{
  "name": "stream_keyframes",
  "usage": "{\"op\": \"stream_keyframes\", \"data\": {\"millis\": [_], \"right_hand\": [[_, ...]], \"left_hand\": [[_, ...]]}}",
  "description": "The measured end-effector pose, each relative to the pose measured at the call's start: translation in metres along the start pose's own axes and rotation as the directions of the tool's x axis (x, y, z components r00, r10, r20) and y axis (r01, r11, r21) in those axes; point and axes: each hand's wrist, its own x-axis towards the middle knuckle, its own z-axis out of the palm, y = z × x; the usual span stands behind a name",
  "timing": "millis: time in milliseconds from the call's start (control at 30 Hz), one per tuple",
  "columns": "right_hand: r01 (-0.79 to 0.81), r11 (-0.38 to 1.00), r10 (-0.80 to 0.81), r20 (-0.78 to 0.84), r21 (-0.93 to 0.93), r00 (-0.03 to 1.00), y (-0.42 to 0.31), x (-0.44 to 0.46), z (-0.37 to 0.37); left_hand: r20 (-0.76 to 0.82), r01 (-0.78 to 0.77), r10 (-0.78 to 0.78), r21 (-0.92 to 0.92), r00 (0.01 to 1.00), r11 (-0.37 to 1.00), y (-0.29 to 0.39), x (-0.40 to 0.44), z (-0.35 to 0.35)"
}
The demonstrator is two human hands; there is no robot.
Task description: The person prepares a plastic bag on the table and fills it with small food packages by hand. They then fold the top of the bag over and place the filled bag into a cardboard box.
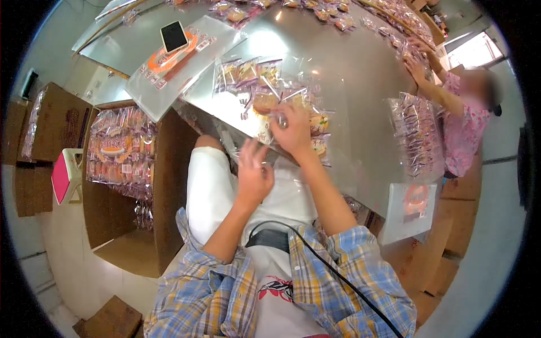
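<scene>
A round, golden-brown cake in clear plastic [262,103] lies at the fingertips of the right hand [293,129] — whether they pinch it, I cannot tell; just beside, the left hand [255,174] hangs, fingers loosely spread.

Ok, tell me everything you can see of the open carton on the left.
The open carton looks like brown cardboard, upright and open-topped, beside the table. Clear bags of wrapped snacks are stacked in its far part; bare cardboard shows nearer the camera. Printed plastic overlaps its far corner in view; contact is unclear.
</scene>
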Motion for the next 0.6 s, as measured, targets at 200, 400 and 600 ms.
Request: {"op": "stream_keyframes", "data": {"millis": [200,400,600], "right_hand": [[-0.005,1.000,0.005,-0.025,0.003,1.000,0.001,0.001,0.001],[-0.025,1.000,0.026,-0.006,0.013,1.000,0.001,0.002,0.001],[-0.001,1.000,0.000,-0.065,-0.016,0.998,0.003,0.006,-0.003]], "left_hand": [[0.118,0.003,0.023,-0.214,0.993,0.977,0.009,-0.047,-0.008],[0.218,0.575,-0.755,-0.780,0.619,0.246,-0.046,-0.053,0.013],[0.688,0.835,-0.705,-0.482,0.172,-0.266,-0.108,-0.081,0.066]]}}
